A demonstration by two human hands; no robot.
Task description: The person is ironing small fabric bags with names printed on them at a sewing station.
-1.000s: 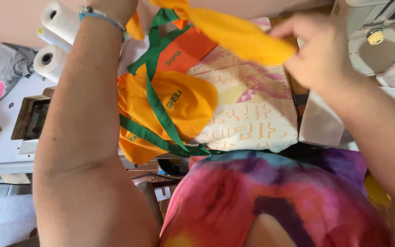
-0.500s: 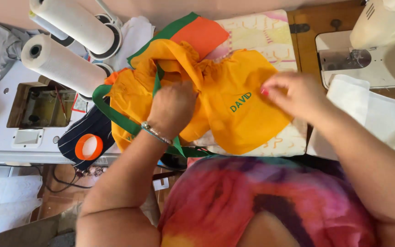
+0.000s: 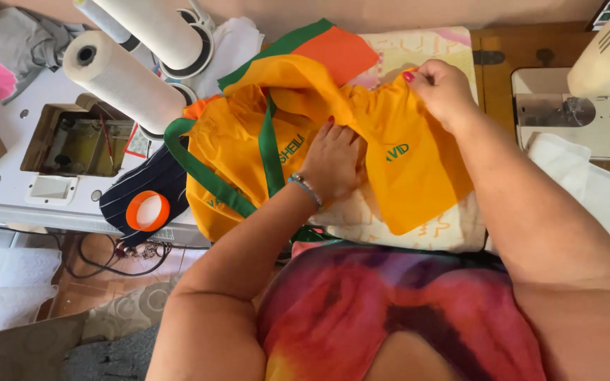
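Note:
A pile of yellow fabric bags (image 3: 248,148) with green straps (image 3: 270,152) and green stitched lettering lies on a pale patterned cloth (image 3: 418,53). My left hand (image 3: 333,159), with a beaded bracelet at the wrist, presses flat on the yellow fabric in the middle. My right hand (image 3: 439,88) pinches the upper edge of one yellow bag (image 3: 418,169) and holds it spread to the right. An orange fabric panel (image 3: 340,53) with green trim shows behind the pile.
Two white paper rolls (image 3: 125,77) lie at the upper left over a white machine bed (image 3: 30,141). An orange tape ring (image 3: 147,210) rests on dark striped cloth. A white sewing machine (image 3: 601,85) stands at the right, white fabric (image 3: 601,190) beside it.
The bag that was held up a second ago has come down onto the pile. My left hand has flattened on the fabric, and my right hand has moved up to the bag's top edge.

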